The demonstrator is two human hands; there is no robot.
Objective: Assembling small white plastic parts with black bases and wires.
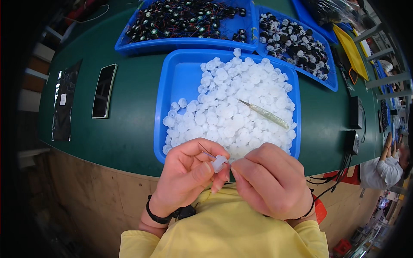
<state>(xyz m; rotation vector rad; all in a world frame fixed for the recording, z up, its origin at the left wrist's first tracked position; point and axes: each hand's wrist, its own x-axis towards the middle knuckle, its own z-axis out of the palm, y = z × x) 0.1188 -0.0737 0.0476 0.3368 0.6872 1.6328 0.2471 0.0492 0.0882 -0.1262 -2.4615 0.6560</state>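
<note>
**Holding one white cap between both hands at the counter's near edge**

Working over the green counter (129, 124), which fills most of what I see, I have the big blue tray (178, 81) straight ahead at twelve o'clock, heaped with small white plastic caps (241, 107). A slim pick-like tool with a pale handle (266, 114) lies on top of that heap, its long axis running from about ten o'clock to four o'clock. Beyond it, at eleven o'clock, a second blue tray (185, 43) holds dark little parts with wires, and at one o'clock a third blue tray (320, 81) holds black-and-white pieces. Off at nine o'clock a dark phone-like slab (104, 91) and a black pouch (64, 107) lie flat on the counter.

Closer in, my left hand (187, 174) is closed in a pinch on a single white cap (219, 162), held just short of the tray's near rim. A thin dark wire (205, 150) runs up and away from the cap toward ten o'clock, and I think my left fingers are steadying it too. My right hand (271, 180) is curled, its fingertips meeting the cap from the three o'clock side, so the cap sits right between the two hands, touching both. Whether my right hand grips anything else I cannot tell.
</note>
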